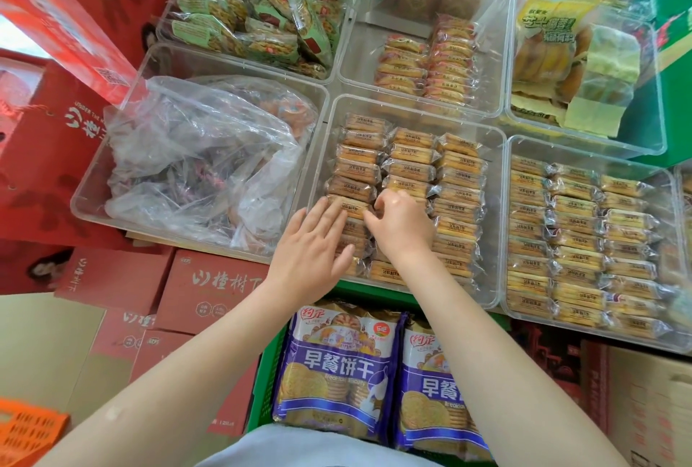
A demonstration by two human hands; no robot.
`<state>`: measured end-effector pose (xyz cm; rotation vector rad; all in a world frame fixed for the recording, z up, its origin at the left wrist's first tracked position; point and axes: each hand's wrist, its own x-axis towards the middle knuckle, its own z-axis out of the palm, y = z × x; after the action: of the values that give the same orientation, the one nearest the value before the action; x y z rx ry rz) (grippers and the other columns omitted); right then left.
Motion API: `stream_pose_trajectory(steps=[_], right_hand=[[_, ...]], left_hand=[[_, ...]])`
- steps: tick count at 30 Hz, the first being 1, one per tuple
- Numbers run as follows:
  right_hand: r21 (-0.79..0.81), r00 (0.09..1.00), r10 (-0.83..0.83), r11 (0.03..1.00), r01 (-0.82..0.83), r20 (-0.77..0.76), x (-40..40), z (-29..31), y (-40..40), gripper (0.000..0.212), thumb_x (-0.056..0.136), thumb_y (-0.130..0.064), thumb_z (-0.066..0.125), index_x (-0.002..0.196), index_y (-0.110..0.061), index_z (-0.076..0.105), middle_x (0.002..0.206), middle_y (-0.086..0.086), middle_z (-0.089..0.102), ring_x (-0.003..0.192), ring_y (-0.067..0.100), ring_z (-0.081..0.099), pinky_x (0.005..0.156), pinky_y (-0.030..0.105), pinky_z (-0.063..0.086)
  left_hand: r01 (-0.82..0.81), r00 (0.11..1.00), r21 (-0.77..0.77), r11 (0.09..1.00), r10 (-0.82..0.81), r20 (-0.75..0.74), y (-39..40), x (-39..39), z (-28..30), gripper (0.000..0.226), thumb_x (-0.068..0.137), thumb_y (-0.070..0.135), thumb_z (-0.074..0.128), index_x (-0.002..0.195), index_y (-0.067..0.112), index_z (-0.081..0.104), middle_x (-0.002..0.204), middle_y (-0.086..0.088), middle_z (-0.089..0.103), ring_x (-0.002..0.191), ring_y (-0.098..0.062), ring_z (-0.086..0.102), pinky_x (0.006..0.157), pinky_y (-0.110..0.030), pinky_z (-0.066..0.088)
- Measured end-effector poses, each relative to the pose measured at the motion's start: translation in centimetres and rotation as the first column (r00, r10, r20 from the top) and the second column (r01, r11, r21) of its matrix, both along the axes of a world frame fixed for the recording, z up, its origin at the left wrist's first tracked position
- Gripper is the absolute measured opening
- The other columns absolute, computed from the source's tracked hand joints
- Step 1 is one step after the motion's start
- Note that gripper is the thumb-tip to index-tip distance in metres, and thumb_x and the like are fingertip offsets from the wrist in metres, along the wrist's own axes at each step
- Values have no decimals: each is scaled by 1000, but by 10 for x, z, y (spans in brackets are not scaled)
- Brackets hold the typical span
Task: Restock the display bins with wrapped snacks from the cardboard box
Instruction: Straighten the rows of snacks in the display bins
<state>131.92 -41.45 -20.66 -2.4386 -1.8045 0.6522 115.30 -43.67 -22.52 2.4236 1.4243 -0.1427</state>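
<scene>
A clear plastic display bin (490,144) in the middle holds three neat columns of brown wrapped snacks (412,161). My left hand (314,242) lies flat with straight fingers on the near packs of the left column. My right hand (400,223) has its fingers curled round a wrapped snack (350,206) at the gap between the left and middle columns. The near packs are partly hidden under both hands. No open cardboard box with loose snacks shows in view.
Left bin (112,174) holds a crumpled clear bag (194,152). Right bin (584,242) is packed with yellow wrapped snacks. Farther bins hold green-wrapped snacks (247,17), orange packs (430,69) and a yellow bag (554,54). Purple biscuit bags (337,365) sit in a green crate below; red cartons (209,287) stand left.
</scene>
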Motion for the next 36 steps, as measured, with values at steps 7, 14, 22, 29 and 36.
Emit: stream_pose_trajectory(steps=[7,14,22,29,36], right_hand=[[-31,998,-47,998,46,-38,-8,2,10,15,101,-29,58,98,-16,67,102,-1,64,83,18,56,65,30,43],[106,979,24,994,-3,-201,-1,7,-10,12,98,-30,61,90,-21,58,87,-6,53,68,10,49,55,26,37],[17,983,158,987,-160,90,-10,4,-29,27,101,-39,54,122,-22,57,111,-1,61,93,23,65,64,32,41],[-199,964,210,964,-176,164,-12,13,-10,26,102,-40,53,108,-17,63,97,2,64,81,25,61,63,33,44],[-135,921,-129,987,84,-369,2,7,-14,8,95,-26,66,89,-24,69,80,-9,62,80,14,60,71,30,50]], left_hand=[[3,998,-67,998,-7,-66,-1,4,5,83,92,60,-6,161,17,13,169,-1,5,156,-19,1,121,-41,13],[59,998,-49,997,-60,-24,-12,-6,3,71,100,56,2,158,23,27,167,-2,17,155,-22,10,123,-47,12],[55,987,-45,997,-61,-149,-19,0,4,74,98,61,-1,158,29,26,163,-9,29,151,-30,25,120,-51,17],[16,992,-22,1000,-18,-123,-26,1,-1,71,100,60,-1,159,29,24,164,-8,27,153,-29,19,120,-51,15],[-25,999,26,999,24,24,-32,-5,-7,67,103,59,13,157,23,31,165,-8,23,155,-25,13,121,-48,17]])
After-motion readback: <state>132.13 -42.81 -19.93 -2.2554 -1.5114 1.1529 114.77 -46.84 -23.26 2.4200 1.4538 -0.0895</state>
